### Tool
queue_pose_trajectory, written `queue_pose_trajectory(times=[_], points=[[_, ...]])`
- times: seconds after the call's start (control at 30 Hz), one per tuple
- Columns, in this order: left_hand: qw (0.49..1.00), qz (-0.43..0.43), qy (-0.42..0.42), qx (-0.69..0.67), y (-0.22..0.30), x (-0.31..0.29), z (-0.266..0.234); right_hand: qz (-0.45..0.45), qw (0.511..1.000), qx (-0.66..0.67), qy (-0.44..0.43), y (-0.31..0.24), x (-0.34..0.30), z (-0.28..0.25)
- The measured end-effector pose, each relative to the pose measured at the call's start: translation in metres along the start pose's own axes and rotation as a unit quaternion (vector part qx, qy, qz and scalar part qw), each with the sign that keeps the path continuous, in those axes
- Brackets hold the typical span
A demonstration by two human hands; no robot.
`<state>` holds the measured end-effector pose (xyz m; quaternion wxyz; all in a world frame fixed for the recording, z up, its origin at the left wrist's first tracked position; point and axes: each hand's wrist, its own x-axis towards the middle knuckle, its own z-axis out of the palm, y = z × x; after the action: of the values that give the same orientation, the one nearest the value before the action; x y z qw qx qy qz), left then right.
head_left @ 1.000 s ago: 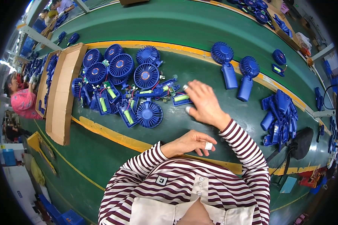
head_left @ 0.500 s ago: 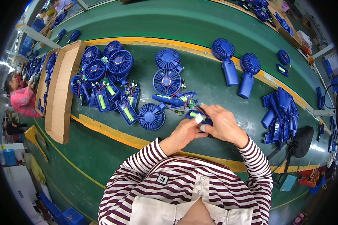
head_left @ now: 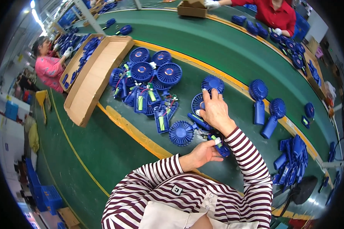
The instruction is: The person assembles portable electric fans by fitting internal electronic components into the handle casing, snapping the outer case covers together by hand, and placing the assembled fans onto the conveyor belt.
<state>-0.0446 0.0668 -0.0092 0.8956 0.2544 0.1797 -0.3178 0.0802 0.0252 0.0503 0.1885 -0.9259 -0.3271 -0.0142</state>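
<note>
Pinching one open handle [head_left: 224, 151], with one green battery [head_left: 213, 137], between the left hand's [head_left: 200, 155] thumb and fingers. Right hand's [head_left: 217, 111] fingers loosely parted over two fan heads [head_left: 213, 83] — cannot tell if touching. Between both hands' fingers, one more handle [head_left: 200, 122]; just left, one fan head [head_left: 181, 133]; farther left, at least four in a heap [head_left: 151, 82]. Well right, two whole fans [head_left: 272, 123] — and one pile of handles [head_left: 293, 158].

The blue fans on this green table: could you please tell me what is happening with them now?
A person in a striped top has both hands among them. The left hand is at a blue handle piece; the right hand is over two fan heads. A pile of fan parts lies to the left. To the right are two whole-looking fans and a heap of blue handle pieces.
</note>
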Motion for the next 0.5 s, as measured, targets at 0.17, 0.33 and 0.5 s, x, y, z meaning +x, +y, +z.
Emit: queue_pose_trajectory(times=[0.17, 0.33, 0.5], points=[[0.998, 0.065, -0.001, -0.026, 0.010, -0.001, -0.009, -0.038, 0.997, -0.051, -0.033, -0.029, 0.012, -0.011], [0.995, 0.083, -0.022, -0.041, 0.009, 0.001, -0.015, -0.044, 0.990, 0.097, -0.094, -0.036, 0.014, -0.015], [0.995, 0.094, 0.010, -0.005, 0.011, -0.003, -0.006, -0.178, 0.916, 0.261, 0.246, -0.053, -0.003, -0.029]])
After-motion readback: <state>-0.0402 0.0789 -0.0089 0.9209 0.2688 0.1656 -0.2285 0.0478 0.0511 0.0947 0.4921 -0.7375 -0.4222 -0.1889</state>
